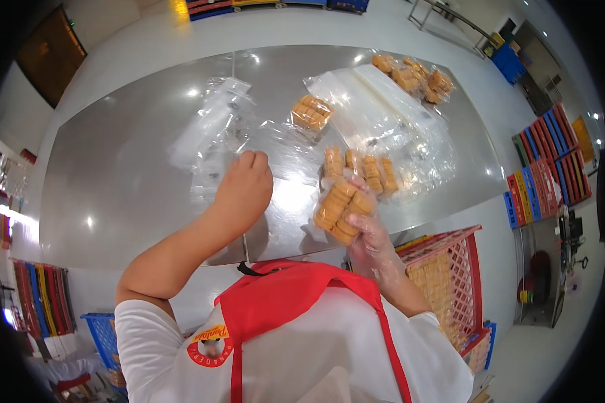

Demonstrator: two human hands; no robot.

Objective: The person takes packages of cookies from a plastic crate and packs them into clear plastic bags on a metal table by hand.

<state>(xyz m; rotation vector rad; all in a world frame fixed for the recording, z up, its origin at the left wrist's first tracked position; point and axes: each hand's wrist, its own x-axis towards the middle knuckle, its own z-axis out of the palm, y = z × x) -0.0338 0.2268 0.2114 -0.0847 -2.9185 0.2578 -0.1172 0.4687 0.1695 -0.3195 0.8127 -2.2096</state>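
My right hand (370, 235), in a clear plastic glove, grips a clear pack of golden-brown biscuits (337, 209) arranged in rows, held up near the table's front edge. My left hand (245, 185) is bare, its fingers curled closed above the steel table. Whatever may be inside those fingers is hidden. Close beyond it lies a pile of clear plastic bags (215, 127). Just past the held pack, several short rows of biscuits (371, 168) rest on the table. Another filled bag of biscuits (311, 113) lies farther back.
The steel table (121, 181) spans the view. Flat plastic sheets or bags (366, 107) cover its right part, with more bagged biscuits (413, 77) at the far right. A red crate (460, 269) full of biscuits stands by my right side. Stacked coloured crates (548, 158) line the right.
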